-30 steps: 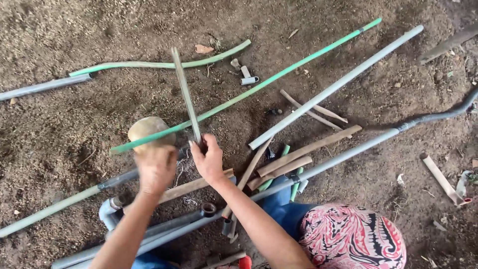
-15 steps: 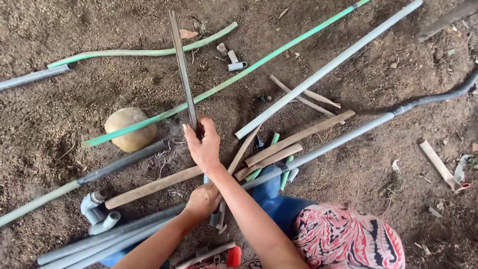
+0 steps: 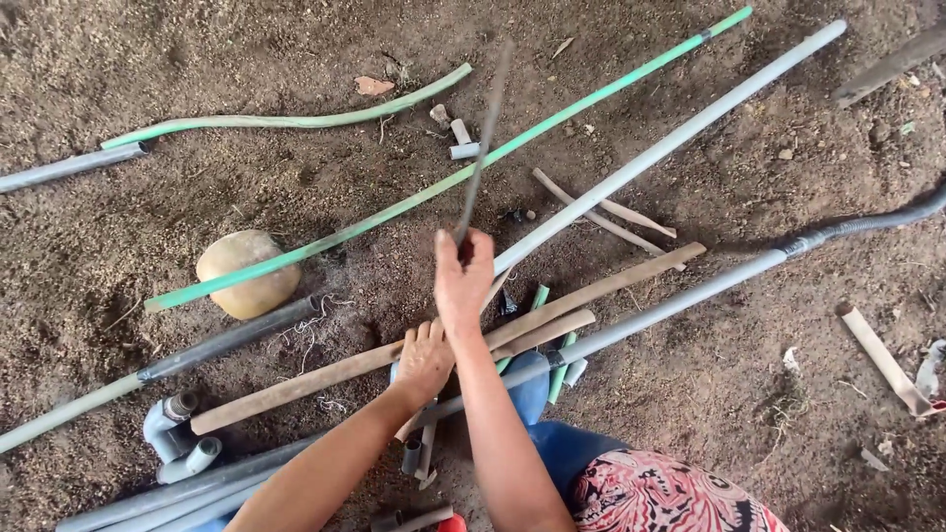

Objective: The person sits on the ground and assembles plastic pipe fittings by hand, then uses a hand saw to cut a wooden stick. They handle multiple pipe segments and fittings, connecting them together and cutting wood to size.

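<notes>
Here the right hand (image 3: 463, 276) has its grip clenched round the lower end of a thin dark blade (image 3: 483, 148), blurred, raised over the dirt floor. The left hand (image 3: 424, 360) presses flat, fingers spread, on a brown wooden stick (image 3: 296, 384). The blade looks light, stiff and probably sharp-edged; the bottom end is the safest hold.

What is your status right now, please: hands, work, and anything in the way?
Right hand gripping thin dark blade, raised and blurred. Left hand pressing down on brown stick. Pipes, green rod and stone crowd the dirt around.
</notes>
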